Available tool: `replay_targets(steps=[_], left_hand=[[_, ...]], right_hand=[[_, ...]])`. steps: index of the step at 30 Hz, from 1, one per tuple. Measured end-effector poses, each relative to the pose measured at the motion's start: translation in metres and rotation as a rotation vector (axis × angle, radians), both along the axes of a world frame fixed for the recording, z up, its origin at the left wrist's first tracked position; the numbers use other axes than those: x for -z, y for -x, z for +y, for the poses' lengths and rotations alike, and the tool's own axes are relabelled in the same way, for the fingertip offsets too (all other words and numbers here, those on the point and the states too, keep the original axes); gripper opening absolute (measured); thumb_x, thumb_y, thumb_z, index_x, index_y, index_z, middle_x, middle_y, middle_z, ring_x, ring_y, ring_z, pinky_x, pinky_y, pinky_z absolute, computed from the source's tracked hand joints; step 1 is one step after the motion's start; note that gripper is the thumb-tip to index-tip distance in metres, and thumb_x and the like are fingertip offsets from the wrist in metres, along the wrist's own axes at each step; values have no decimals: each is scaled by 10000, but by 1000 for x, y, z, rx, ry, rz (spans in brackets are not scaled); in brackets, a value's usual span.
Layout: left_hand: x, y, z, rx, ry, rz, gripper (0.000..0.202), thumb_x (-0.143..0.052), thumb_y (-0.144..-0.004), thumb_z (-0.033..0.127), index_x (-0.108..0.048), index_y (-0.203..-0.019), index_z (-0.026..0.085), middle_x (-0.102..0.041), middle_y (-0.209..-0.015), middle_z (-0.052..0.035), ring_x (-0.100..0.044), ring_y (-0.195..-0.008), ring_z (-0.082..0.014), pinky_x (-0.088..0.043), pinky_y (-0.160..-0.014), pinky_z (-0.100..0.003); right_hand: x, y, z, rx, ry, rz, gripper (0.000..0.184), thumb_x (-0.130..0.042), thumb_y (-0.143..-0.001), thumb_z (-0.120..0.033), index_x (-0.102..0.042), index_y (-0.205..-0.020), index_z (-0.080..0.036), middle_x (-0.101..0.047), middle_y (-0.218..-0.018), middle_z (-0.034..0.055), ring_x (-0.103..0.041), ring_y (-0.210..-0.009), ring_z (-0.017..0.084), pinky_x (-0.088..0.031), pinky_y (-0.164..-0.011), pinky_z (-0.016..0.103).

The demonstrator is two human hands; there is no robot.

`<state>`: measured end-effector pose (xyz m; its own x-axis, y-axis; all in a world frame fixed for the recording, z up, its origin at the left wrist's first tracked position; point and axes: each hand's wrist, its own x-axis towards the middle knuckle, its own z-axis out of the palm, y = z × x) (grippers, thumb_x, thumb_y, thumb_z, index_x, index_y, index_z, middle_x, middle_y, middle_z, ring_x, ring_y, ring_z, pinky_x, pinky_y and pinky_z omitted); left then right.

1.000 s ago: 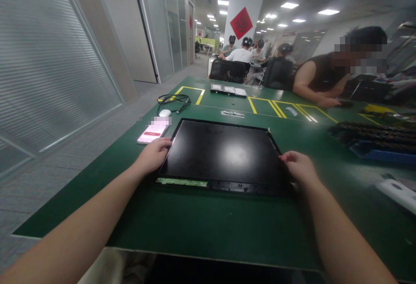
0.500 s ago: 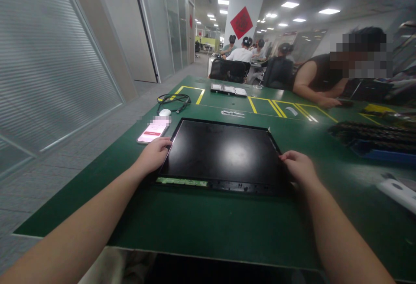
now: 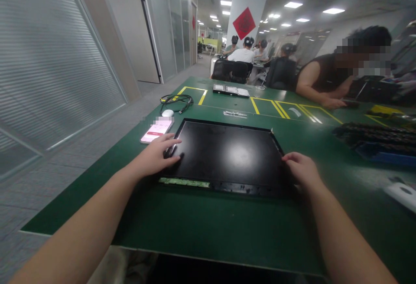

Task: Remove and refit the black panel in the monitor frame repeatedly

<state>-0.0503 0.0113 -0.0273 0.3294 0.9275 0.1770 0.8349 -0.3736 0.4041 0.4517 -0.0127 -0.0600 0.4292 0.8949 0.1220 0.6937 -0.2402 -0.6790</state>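
Note:
A black display panel (image 3: 221, 149) in a dark frame lies flat on the green table (image 3: 208, 223), its screen facing up. Along its near edge runs a strip of green circuit board (image 3: 184, 182). My left hand (image 3: 156, 154) is at the panel's left edge, with the fingers spread over the frame and the thumb apart from them above the screen. At the right edge, my right hand (image 3: 301, 169) pinches the frame between thumb and fingers. Beyond my left hand lies a lit phone (image 3: 156, 131).
A white mouse (image 3: 167, 113) and a coiled black cable (image 3: 177, 100) lie past the phone. Farther back is a black tray of drives (image 3: 230, 90). A person (image 3: 321, 76) leans on the table at right, near a blue tray (image 3: 383, 153) and a white device (image 3: 403, 194).
My left hand has opened from its closed hold on the left edge, its fingers and thumb now spread over the screen. My right hand keeps its pinch on the frame.

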Motion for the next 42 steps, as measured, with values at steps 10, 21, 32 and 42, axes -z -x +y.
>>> replay_targets(steps=[10, 21, 32, 42], left_hand=[[-19, 2, -9, 352, 181, 46, 316, -748, -826, 448, -815, -1114, 336, -625, -1482, -56, -538, -1376, -325, -401, -1147, -490], [-23, 1, -11, 328, 215, 20, 353, -805, -752, 372, -821, -1103, 335, -630, -1475, -59, -585, -1338, -330, -455, -1099, -468], [-24, -2, -14, 357, 191, 9, 342, -778, -776, 356, -821, -1114, 322, -664, -1435, -55, -648, -1261, -319, -511, -1035, -431], [-21, -1, -13, 380, 167, 34, 336, -745, -799, 335, -817, -1126, 312, -646, -1456, -56, -645, -1266, -312, -518, -1031, -420]], right_hand=[[-8, 13, -5, -123, -126, 17, 276, -621, -742, -382, -790, -917, -253, -791, -1031, 58, -715, -936, 263, -531, -889, 383], [-7, 23, -5, -280, -28, -16, 311, -633, -760, -338, -826, -997, -281, -765, -1176, 25, -687, -1168, 285, -470, -1086, 414], [-10, 24, -5, -299, 5, 18, 223, -646, -778, -308, -829, -905, -297, -764, -1172, 20, -679, -1193, 288, -449, -1120, 419], [-9, 20, -3, -316, 52, -20, 203, -660, -783, -316, -830, -892, -295, -757, -1189, 15, -668, -1213, 296, -443, -1123, 436]])
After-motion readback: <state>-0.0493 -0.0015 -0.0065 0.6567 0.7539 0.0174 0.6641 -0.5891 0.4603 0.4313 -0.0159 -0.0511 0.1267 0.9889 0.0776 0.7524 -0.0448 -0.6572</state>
